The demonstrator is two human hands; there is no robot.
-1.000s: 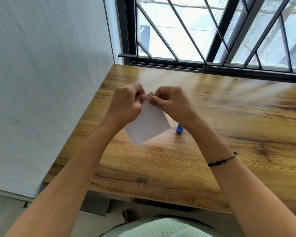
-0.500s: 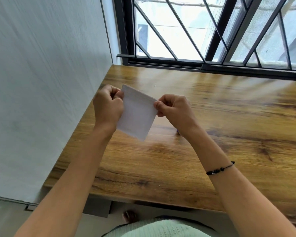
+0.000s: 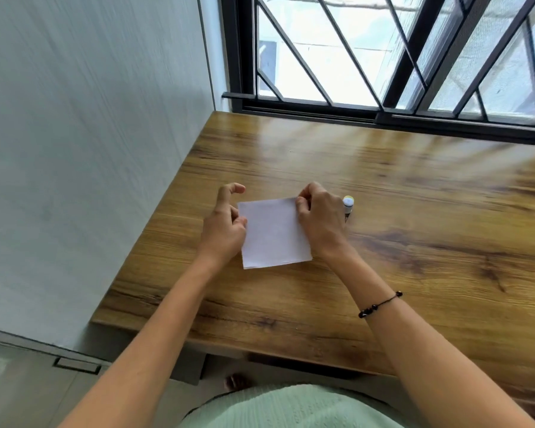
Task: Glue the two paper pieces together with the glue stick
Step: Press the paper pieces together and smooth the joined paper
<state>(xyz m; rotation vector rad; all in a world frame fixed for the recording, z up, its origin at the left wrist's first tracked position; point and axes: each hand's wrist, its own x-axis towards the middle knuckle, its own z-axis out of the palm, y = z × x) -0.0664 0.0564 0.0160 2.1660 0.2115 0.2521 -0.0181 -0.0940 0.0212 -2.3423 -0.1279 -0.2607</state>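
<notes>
1. Both hands steady white paper (image 3: 275, 233) lying flat on the wooden desk (image 3: 414, 211)
2. Left hand (image 3: 224, 225) fingers half-curled at its edge; right hand (image 3: 320, 217) pinches the far corner
3. Glue stick (image 3: 348, 205) stands just beside (partly hidden)

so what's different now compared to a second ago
The paper has come down from mid-air and now lies flat on the table. The right hand still pinches its far right corner; the left hand rests at its left edge with fingers loosened, grip unclear. The glue stick stays standing on the table just right of the right hand, untouched.
</notes>
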